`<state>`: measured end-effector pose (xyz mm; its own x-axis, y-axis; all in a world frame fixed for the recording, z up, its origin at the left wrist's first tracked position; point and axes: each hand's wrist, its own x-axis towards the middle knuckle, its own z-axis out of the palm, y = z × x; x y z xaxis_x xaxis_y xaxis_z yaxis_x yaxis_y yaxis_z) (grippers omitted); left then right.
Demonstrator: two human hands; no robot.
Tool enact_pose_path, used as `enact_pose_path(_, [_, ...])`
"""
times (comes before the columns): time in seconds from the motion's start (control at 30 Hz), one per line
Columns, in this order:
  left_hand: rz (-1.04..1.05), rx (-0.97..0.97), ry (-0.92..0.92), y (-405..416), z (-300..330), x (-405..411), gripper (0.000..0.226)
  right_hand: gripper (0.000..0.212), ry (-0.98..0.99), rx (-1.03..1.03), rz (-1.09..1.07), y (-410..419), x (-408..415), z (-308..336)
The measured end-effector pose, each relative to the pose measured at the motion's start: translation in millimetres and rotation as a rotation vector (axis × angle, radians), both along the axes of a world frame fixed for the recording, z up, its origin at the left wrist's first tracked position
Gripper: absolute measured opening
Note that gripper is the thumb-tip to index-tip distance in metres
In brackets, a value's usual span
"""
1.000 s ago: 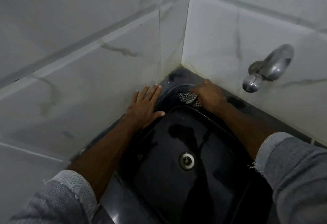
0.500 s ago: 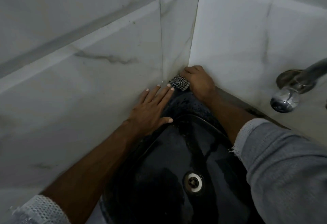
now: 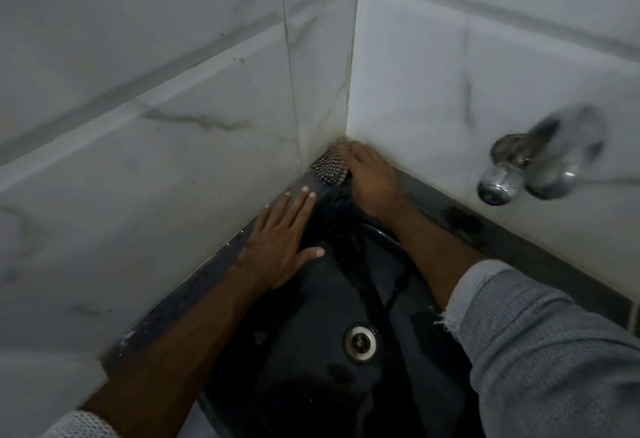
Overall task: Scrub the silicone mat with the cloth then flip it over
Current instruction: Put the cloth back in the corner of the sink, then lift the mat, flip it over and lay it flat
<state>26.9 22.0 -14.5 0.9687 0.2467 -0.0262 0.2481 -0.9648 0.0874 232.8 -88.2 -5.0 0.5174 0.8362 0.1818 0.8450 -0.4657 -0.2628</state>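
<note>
A person's left hand [image 3: 280, 247] lies flat with straight, spread fingers on the dark rim of a black sink [image 3: 408, 361], holding nothing. Just beyond its fingertips, pushed into the corner of the marble-look wall tiles [image 3: 173, 119], sits a checked cloth [image 3: 329, 168]. The right hand [image 3: 372, 178] presses on the cloth, fingers curled over its far edge; how much they grip is hidden. No silicone mat can be made out. Nearer than both hands, a metal drain [image 3: 360, 343] sits in the basin. Far right, a chrome tap [image 3: 540, 167] is blurred.
</note>
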Motion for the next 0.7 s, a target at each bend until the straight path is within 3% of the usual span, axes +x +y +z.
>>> enact_pose_path(0.17, [0.030,-0.129,0.011,-70.3,8.0,-40.1,0.090,0.064,0.031,-0.027,-0.108,-86.9,-72.1,14.8])
enact_pose_path(0.27, [0.006,-0.182,0.018,-120.5,13.5,-59.1,0.089,0.054,0.039,-0.025,-0.171,-143.9,-110.3,18.0])
enact_pose_path(0.7, [-0.276,-0.279,0.039,-374.5,18.6,-82.8,0.084,0.047,0.117,0.008,-0.528,-428.6,-219.4,19.6])
